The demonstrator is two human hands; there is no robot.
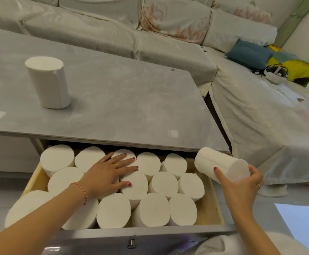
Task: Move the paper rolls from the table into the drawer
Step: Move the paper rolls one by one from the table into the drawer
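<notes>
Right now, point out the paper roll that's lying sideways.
The roll in the right hand: this held roll is tipped sideways above the drawer's right edge; the others stand upright.

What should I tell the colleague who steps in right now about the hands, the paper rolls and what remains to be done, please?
Left hand: open, lying flat on the standing rolls in the drawer.
Right hand: closed around one roll, held on its side above the drawer's right edge, not yet set down.
Done: the open drawer is nearly full of upright rolls, packed closely together.
Left: place the held roll; the only gap that shows is along the right side. Then fetch the last roll, which stands upright on the table at the far left.
</notes>
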